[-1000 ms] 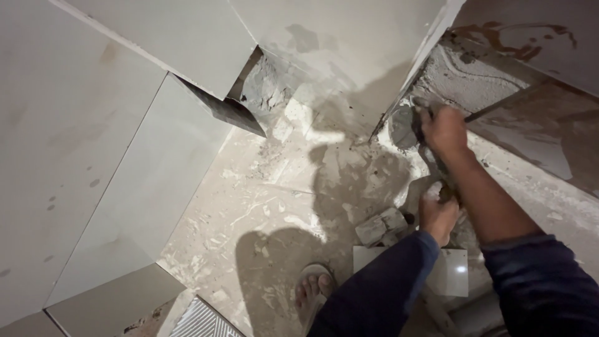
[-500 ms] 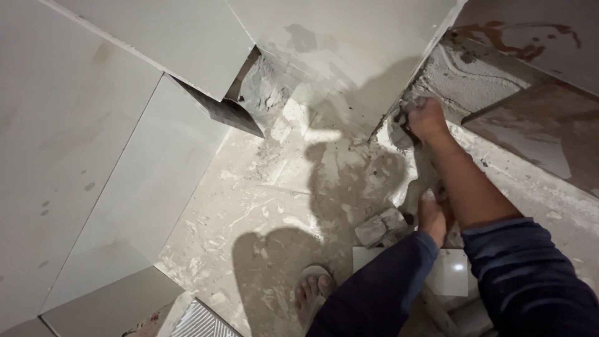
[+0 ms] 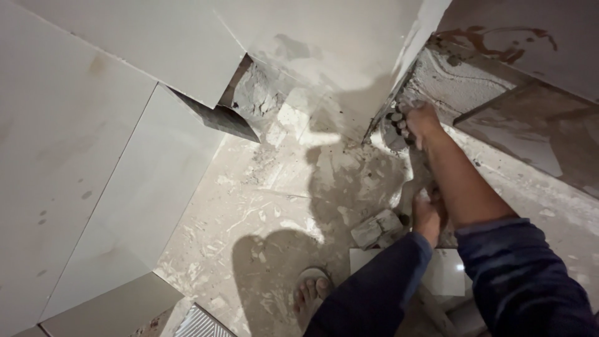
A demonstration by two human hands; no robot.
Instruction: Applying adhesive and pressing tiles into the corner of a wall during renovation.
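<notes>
My right hand (image 3: 417, 120) reaches out to the lower edge of a pale wall tile (image 3: 409, 56). Its fingers are curled on a lump of dark grey mortar (image 3: 392, 130) and press it against the tile's edge. Beside it lies a patch of bare combed mortar (image 3: 458, 81) on the wall. My left hand (image 3: 428, 213) is lower and partly hidden behind my right forearm. It is closed around a mortar-smeared tool that looks like a trowel (image 3: 409, 187).
The rough floor (image 3: 262, 224) is stained with mortar. A broken block (image 3: 376, 228) lies near my left hand, with a white tile piece (image 3: 446, 274) under it. My bare foot in a sandal (image 3: 310, 293) stands below. Large pale tiles (image 3: 93, 187) cover the left, with an open gap (image 3: 249, 100).
My right hand has moved left and a little up, from over the trowel to the tile's lower edge. The left hand has stayed about where it was.
</notes>
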